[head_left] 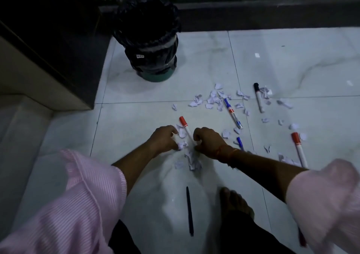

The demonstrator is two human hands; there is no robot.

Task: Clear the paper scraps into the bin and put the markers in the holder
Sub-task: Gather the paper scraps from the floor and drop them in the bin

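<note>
A: Head view, item one, the hands. How are they sitting?

B: The left hand (165, 137) and the right hand (209, 141) are working low over the floor (136, 117), close together, fingers curled inward. Each is pinching at the small heap of paper scraps (191, 161) lying between and just under them. Whether any scrap is fully clamped, the person's knuckles are hiding; it cannot be told.

A: Item two, what is lying in the way?

B: A red-capped marker (185, 128) is running between the two hands, cap pointing away from the person, barrel slanting back toward the right hand. The right hand is the nearer one to it.

A: Item three, the destination.

B: The bin (151, 45), lined with a black bag, is standing ahead and slightly left of the hands, near the far left corner of the tiled floor, well apart from the heap. The left hand is sitting on its side.

A: Item four, the remainder.

B: More scraps (216, 97) are spreading toward the right, among a blue marker (232, 113), a black-capped marker (258, 97) and a second red marker (299, 148). A dark pen (190, 210) is lying near the person's foot (235, 203). No holder is showing.
</note>
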